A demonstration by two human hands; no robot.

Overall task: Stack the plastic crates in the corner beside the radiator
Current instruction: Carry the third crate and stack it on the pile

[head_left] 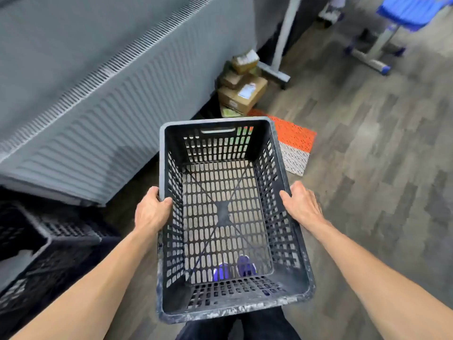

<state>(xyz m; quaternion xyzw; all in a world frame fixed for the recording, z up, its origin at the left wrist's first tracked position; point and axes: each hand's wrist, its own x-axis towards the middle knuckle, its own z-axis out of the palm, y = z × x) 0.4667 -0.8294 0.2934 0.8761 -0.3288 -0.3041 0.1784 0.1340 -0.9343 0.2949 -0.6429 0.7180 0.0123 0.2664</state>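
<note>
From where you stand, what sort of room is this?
Probably an office or classroom: a long radiator on one side, cardboard parcels piled on the floor, and a blue chair on a metal frame.

Free floor right, blocked left
The wood floor (380,180) at right lies free; the radiator (98,106) walls off the upper left, dark crates (49,241) fill the lower left, cardboard boxes (241,92) and an orange mat (295,141) crowd upper centre.

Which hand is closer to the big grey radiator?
The left hand. It grips the left rim of the crate, on the side facing the radiator. The right hand grips the opposite rim, with the crate between it and the radiator.
</note>
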